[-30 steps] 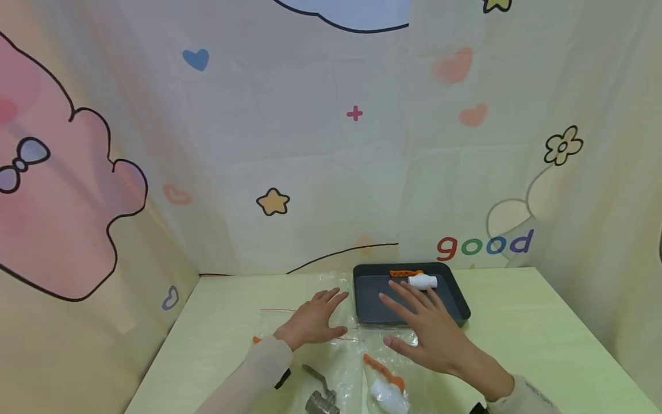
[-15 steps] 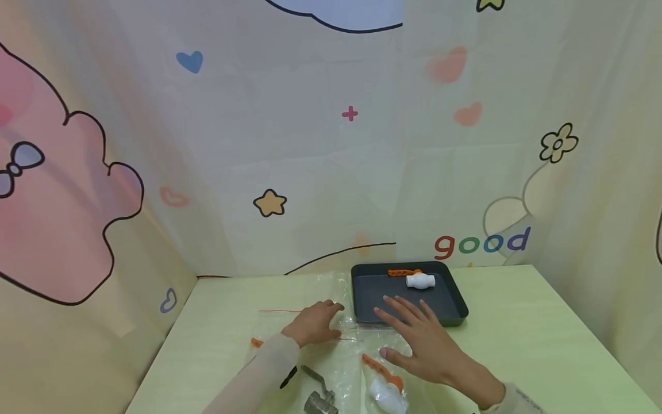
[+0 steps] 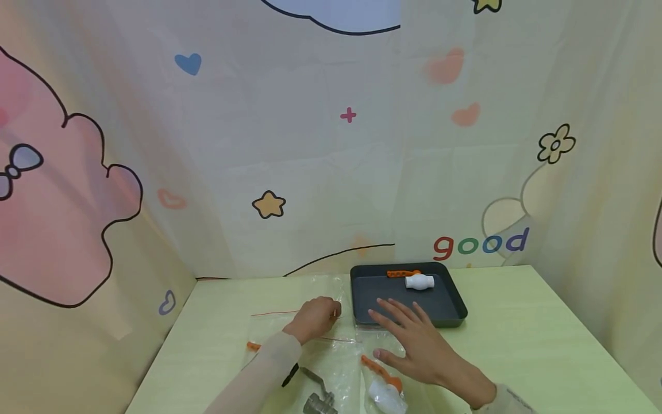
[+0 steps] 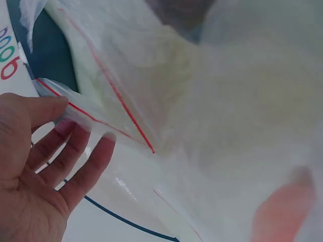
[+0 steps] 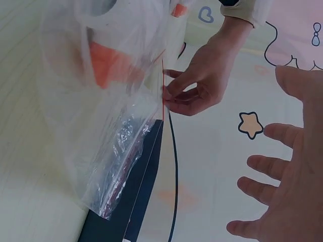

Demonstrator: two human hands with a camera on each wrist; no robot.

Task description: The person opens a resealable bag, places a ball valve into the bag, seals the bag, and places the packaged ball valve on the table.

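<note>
My left hand pinches the red-lined edge of a clear zip bag between thumb and fingers, as the left wrist view shows. The bag lies left of the dark tray, and an orange piece shows by my left sleeve. Fingers spread, my right hand hovers in front of the tray and holds nothing. Below it lies another clear bag with an orange handle and a white part inside. A metal valve with a lever lies near the bottom of the head view, partly cut off.
The dark tray stands at the back of the table, holding a white valve body and an orange handle. Behind the table hangs a printed curtain.
My left hand has gone from spread fingers to gripping the bag's edge, which has shifted slightly left. My right hand has drifted a little left and down, still spread.
</note>
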